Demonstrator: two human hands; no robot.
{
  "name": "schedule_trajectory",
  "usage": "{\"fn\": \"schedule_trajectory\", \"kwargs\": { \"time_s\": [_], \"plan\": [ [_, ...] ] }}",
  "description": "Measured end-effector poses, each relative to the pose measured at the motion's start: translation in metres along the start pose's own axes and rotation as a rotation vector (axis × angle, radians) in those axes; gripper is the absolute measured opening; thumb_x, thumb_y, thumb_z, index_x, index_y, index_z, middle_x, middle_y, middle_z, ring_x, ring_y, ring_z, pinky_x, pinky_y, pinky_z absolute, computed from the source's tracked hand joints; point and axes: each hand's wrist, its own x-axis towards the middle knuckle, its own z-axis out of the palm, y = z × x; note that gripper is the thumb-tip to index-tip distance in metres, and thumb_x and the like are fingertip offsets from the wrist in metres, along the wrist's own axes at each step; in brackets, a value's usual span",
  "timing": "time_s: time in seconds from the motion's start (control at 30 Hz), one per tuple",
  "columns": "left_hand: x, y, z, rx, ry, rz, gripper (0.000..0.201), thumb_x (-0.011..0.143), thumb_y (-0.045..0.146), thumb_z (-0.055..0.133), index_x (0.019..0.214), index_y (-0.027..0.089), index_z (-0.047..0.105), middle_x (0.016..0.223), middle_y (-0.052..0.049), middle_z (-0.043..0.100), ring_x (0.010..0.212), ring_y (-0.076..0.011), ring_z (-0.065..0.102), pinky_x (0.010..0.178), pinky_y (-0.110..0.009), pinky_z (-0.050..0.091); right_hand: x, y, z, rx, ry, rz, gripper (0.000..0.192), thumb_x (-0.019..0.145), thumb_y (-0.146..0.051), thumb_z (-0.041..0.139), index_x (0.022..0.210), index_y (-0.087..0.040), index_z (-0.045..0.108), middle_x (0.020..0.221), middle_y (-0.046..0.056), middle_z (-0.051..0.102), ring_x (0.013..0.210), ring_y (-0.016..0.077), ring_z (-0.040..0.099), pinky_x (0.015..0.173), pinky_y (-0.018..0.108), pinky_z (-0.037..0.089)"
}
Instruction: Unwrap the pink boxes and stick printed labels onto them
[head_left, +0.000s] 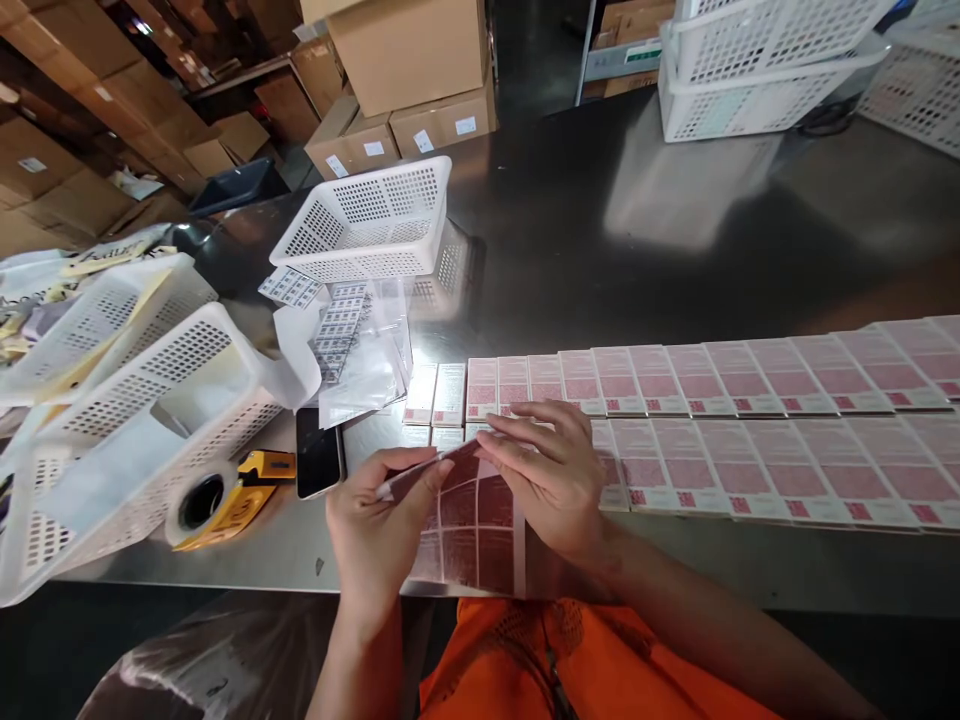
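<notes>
My left hand (382,520) pinches the left end of a thin flat card (454,455), tilted and seen almost edge-on. At its other end my right hand (551,470) has its fingertips closed on the card's edge, the fingers slightly bent. Under both hands lies a dark reddish sheet (480,540) divided by pale lines into rectangles; my hands partly cover it. Right of them, two long rows of pink-and-white printed cards (667,470) overlap on the metal table. Two whitish small stacks (450,390) stand at the rows' left end.
Left of my hands are a phone (319,455), a yellow tape dispenser (247,495) and a white basket (150,430). Clear plastic bags (375,350) and printed label sheets lie before another white basket (367,220). More baskets (757,90) stand at the far right, cartons (409,60) behind.
</notes>
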Motion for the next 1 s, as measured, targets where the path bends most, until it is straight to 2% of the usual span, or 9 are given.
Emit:
{"fn": "schedule_trajectory", "kwargs": {
  "time_s": [0.23,0.33,0.4,0.47,0.57,0.77,1.0],
  "plan": [
    [0.000,-0.002,0.000,-0.007,-0.060,0.039,0.013,0.072,0.028,0.080,0.082,0.021,0.073,0.071,0.001,0.075,0.062,-0.0158,0.072,0.055,-0.021,0.058,-0.002,0.000,0.002,0.079,-0.048,0.080,0.015,0.085,-0.011,0.071,0.082,-0.025,0.071,0.098,0.001,0.078,0.101,0.0233,0.069,0.094,0.047,0.050],
    [-0.002,-0.004,-0.001,-0.073,-0.193,0.050,0.021,0.079,0.025,0.074,0.099,0.022,0.069,0.089,-0.002,0.078,0.078,-0.0178,0.075,0.067,-0.023,0.061,0.004,-0.004,-0.002,0.064,-0.105,0.066,0.009,0.084,-0.019,0.074,0.090,-0.025,0.070,0.099,0.002,0.077,0.105,0.0247,0.066,0.095,0.047,0.049],
    [-0.003,-0.005,-0.002,-0.132,-0.301,0.068,0.027,0.084,0.023,0.069,0.110,0.023,0.063,0.101,-0.004,0.077,0.089,-0.0193,0.075,0.077,-0.027,0.062,0.009,-0.006,-0.006,0.023,-0.165,0.009,0.015,0.085,-0.020,0.073,0.099,-0.026,0.071,0.098,0.001,0.077,0.105,0.0245,0.064,0.095,0.046,0.049],
    [-0.004,-0.006,-0.002,-0.168,-0.354,0.093,0.028,0.088,0.023,0.066,0.115,0.024,0.059,0.106,-0.005,0.076,0.096,-0.0198,0.074,0.080,-0.028,0.061,0.013,-0.008,-0.009,-0.009,-0.193,-0.040,0.016,0.086,-0.017,0.072,0.099,-0.027,0.071,0.092,-0.002,0.078,0.099,0.0230,0.066,0.093,0.045,0.048],
    [-0.004,-0.007,0.000,-0.209,-0.366,0.098,0.027,0.090,0.025,0.064,0.116,0.025,0.056,0.110,-0.005,0.074,0.101,-0.0192,0.073,0.082,-0.027,0.060,0.015,-0.008,-0.011,-0.021,-0.150,-0.065,0.017,0.084,-0.013,0.073,0.092,-0.029,0.072,0.087,-0.006,0.078,0.091,0.0198,0.069,0.094,0.044,0.047],
    [-0.003,-0.006,0.002,-0.284,-0.368,0.040,0.025,0.090,0.027,0.065,0.114,0.025,0.056,0.109,-0.005,0.074,0.100,-0.0197,0.073,0.081,-0.027,0.061,0.010,-0.007,-0.011,-0.075,-0.108,-0.146,0.019,0.086,-0.012,0.072,0.094,-0.029,0.071,0.092,-0.007,0.079,0.088,0.0167,0.073,0.100,0.044,0.044],
    [-0.001,-0.003,0.001,-0.225,-0.358,0.029,0.023,0.091,0.027,0.062,0.113,0.024,0.056,0.104,-0.004,0.075,0.094,-0.0186,0.074,0.077,-0.026,0.061,0.012,-0.003,-0.009,-0.064,-0.223,-0.136,0.019,0.087,-0.008,0.066,0.083,-0.027,0.067,0.094,-0.008,0.078,0.090,0.0169,0.072,0.101,0.044,0.039]
  ]
}}
